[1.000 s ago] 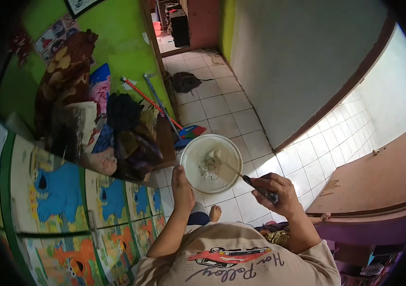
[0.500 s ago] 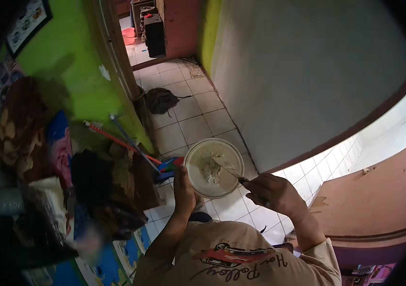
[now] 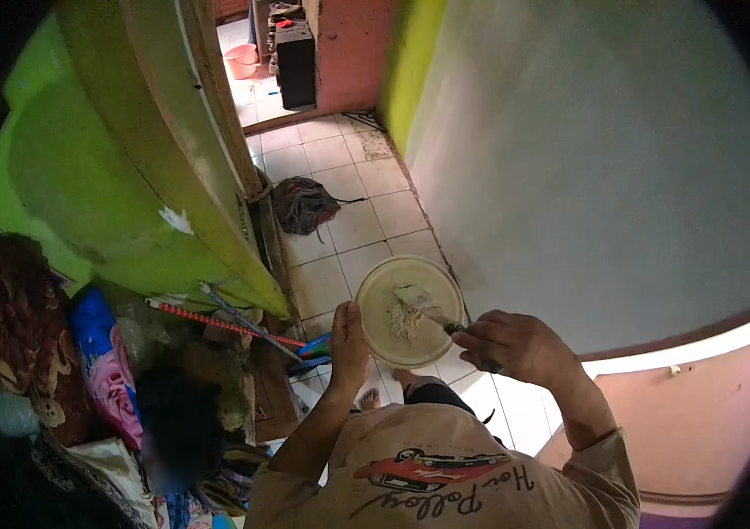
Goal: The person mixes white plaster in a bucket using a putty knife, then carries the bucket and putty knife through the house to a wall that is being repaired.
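My left hand [image 3: 350,353] grips the left rim of a round, shallow, cream-coloured lid or tray [image 3: 377,342], thumb showing at its edge. A clump of pale, crumbly paste [image 3: 404,324] lies in its middle. From the right, my right hand [image 3: 516,348] is wrapped round the dark handle of a putty knife [image 3: 435,314]. The knife's flat blade points up and left, resting on or just over the paste; which of these, I cannot tell.
A grey wall [image 3: 595,176] rises on the right, a green one [image 3: 93,176] on the left. A dark bag [image 3: 304,207] lies on the tiled floor [image 3: 366,176]. Red and blue broom handles [image 3: 216,326] lean by piled cloths [image 3: 27,344] at left. A doorway with a pink bucket [image 3: 241,62] stands beyond.
The view has swung, so walls and floor sit differently. The lid and both hands appear slightly farther right in the picture. The knife stays over the paste with both grips kept.
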`<state>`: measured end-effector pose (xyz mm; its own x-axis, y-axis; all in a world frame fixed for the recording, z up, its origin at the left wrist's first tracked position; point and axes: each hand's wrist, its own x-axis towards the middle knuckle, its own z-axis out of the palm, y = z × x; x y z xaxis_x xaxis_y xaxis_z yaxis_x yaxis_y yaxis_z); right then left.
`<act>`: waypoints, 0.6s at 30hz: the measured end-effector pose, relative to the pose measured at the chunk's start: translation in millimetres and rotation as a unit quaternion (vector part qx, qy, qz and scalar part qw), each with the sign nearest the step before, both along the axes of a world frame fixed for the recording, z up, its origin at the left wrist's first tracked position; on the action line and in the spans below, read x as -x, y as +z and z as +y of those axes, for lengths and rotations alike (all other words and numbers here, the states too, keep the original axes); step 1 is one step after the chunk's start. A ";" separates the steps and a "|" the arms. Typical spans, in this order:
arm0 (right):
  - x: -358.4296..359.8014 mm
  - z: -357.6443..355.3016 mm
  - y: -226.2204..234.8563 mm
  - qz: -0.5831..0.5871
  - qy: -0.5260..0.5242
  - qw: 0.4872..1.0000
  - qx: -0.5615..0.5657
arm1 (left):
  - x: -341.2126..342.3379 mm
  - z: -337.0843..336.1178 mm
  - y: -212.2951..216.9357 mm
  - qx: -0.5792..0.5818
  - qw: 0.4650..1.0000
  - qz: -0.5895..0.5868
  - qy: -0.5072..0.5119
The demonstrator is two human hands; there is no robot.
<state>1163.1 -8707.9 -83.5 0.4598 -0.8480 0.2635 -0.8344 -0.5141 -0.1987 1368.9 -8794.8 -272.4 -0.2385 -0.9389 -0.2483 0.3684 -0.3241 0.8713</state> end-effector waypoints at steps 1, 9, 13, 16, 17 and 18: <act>5.4 -13.0 -4.6 0.015 0.023 0.999 -0.043 | 2.3 -13.1 0.2 -0.001 1.000 -0.001 0.006; 64.1 -162.6 -31.7 0.004 0.071 0.996 -0.058 | 42.4 -132.8 -1.4 -0.079 0.993 -0.040 0.075; 95.4 -251.8 -44.4 -0.023 0.131 0.988 -0.076 | 63.1 -210.8 3.1 0.000 0.981 -0.183 0.063; 126.0 -314.9 -37.3 -0.066 0.083 0.986 -0.128 | 74.8 -271.6 -14.1 -0.025 0.989 -0.113 0.096; 134.7 -334.2 -36.0 -0.069 0.086 0.985 -0.136 | 80.4 -288.2 -14.4 -0.022 0.989 -0.094 0.110; 142.7 -355.4 -33.7 -0.182 0.011 0.969 -0.164 | 85.6 -304.5 -13.3 -0.018 0.989 -0.076 0.125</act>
